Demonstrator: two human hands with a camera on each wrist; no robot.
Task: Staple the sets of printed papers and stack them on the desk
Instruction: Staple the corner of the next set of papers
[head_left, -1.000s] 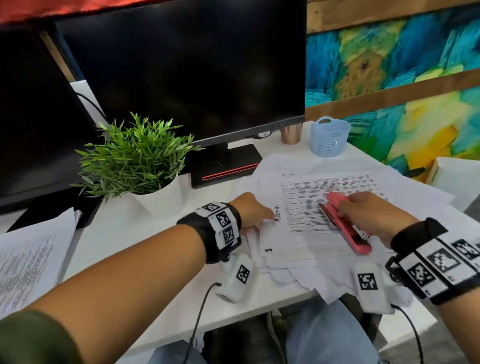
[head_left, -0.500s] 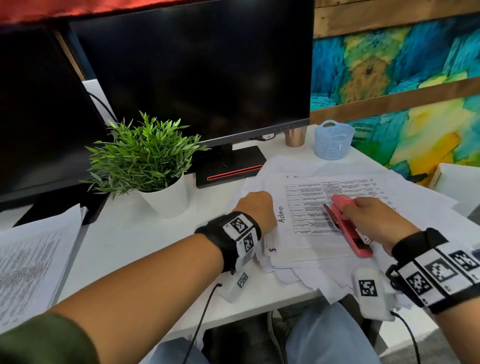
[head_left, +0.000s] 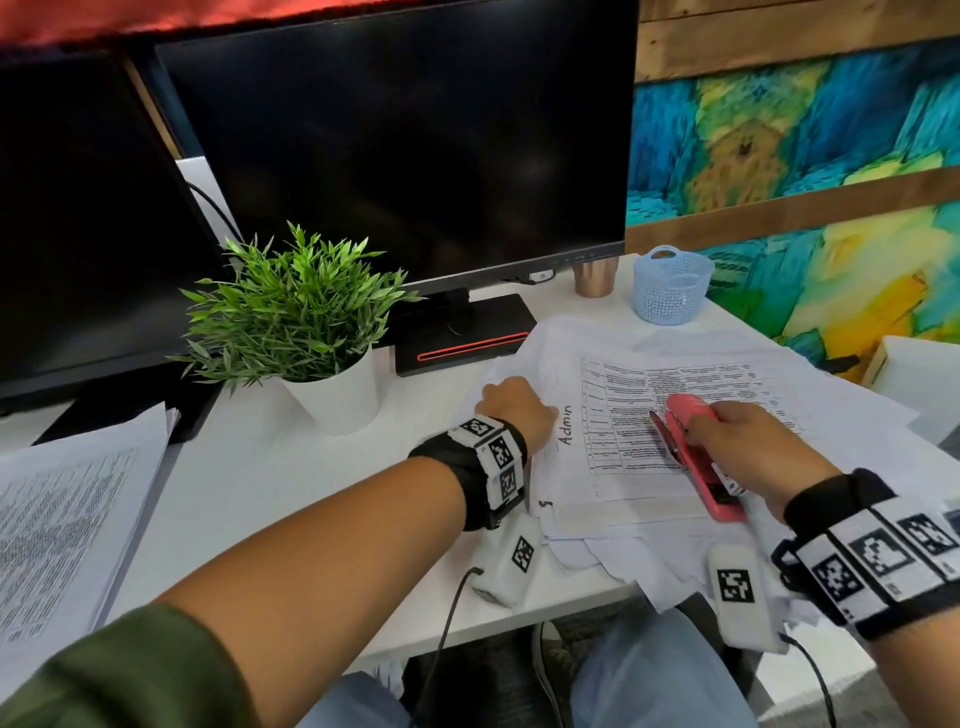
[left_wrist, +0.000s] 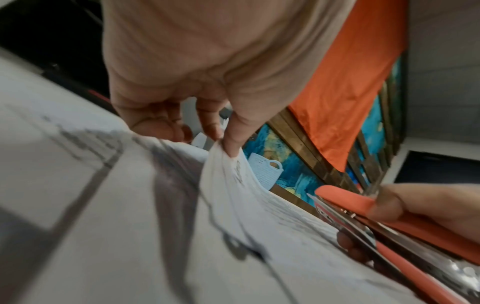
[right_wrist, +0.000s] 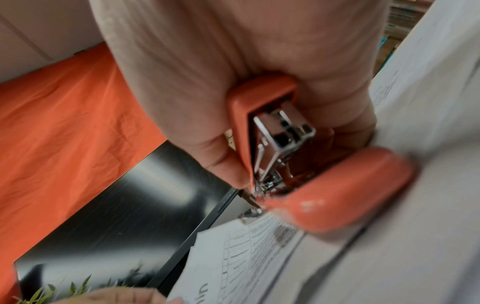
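A loose heap of printed papers (head_left: 639, 426) lies on the white desk (head_left: 270, 493); the top sheet carries a table and the handwritten word "Admin". My left hand (head_left: 511, 410) pinches the left corner of a thin set of sheets (left_wrist: 228, 164) between thumb and fingers and lifts it. My right hand (head_left: 748, 441) grips a coral-pink stapler (head_left: 696, 457) that rests over the top sheet, its mouth pointing away from me. The right wrist view shows the stapler (right_wrist: 298, 168) with its jaws apart above the printed page (right_wrist: 249, 253).
A potted green plant (head_left: 301, 322) stands left of the papers. Two dark monitors (head_left: 395, 140) fill the back. A light blue basket (head_left: 670, 286) and a copper cup (head_left: 595, 275) stand behind the heap. A separate stack of printed sheets (head_left: 67, 514) lies at the far left.
My left hand slid forward along the left edge of the papers and took hold of the corner. My right hand with the stapler stayed almost in place.
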